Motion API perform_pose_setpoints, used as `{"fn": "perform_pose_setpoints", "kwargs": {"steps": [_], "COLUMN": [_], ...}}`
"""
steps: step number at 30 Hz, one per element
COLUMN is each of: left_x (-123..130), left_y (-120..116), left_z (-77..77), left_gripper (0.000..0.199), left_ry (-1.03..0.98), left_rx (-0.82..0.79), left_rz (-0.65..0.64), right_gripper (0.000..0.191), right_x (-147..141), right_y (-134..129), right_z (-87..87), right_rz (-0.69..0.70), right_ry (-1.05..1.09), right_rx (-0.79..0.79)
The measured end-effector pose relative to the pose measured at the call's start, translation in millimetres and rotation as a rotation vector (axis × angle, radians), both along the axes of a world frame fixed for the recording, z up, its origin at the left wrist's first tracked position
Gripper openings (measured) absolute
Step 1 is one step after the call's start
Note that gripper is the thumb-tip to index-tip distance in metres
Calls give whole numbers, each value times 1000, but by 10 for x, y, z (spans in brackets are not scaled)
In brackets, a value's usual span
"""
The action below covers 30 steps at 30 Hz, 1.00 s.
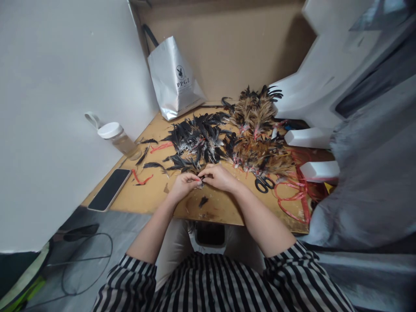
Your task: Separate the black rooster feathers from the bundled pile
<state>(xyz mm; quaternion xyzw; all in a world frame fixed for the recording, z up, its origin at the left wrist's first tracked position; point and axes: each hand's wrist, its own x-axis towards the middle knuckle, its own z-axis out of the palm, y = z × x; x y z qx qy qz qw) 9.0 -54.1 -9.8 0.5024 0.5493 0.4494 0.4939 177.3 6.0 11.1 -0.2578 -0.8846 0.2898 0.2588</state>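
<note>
Close together at the near middle of the table, my left hand (185,185) and my right hand (218,177) pinch a small bunch of feathers between their fingertips. Both hands are closed; the bunch is mostly covered by the fingers. Just beyond them lies a loose pile of black feathers (195,136). To the right of my right hand are tied bundles of brown feathers (256,151), with more brown bundles (253,108) behind. A small dark feather scrap (203,201) rests on the wood below my hands.
Black-handled scissors (264,184) and tangled red plastic twine (292,195) lie at the right. On the left are a phone (109,190), a lidded bottle (118,138) and red strips (142,178). A silver bag (173,80) stands at the back. White blocks (320,171) flank the right edge.
</note>
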Motion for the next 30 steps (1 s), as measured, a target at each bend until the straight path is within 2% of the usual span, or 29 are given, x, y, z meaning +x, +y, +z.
{"fn": "perform_pose_setpoints", "kwargs": {"steps": [4, 10, 17, 23, 30], "left_x": [-2, 6, -28, -44, -84], "left_y": [-7, -13, 1, 25, 54], "left_z": [17, 46, 52, 91, 64], "left_gripper": [23, 23, 23, 24, 23], "left_ry": [8, 47, 25, -28, -64], "left_rx": [-6, -7, -22, -78, -91], "left_rz": [-3, 5, -12, 3, -20], "right_gripper": [20, 20, 23, 17, 15], "right_x": [-10, -12, -41, -38, -28], "right_y": [-11, -38, -62, -69, -61], "right_z": [-23, -6, 7, 17, -12], "right_rz": [-3, -27, -45, 7, 36], "right_ry": [-82, -170, -191, -138, -102], "right_rx": [127, 187, 161, 69, 61]}}
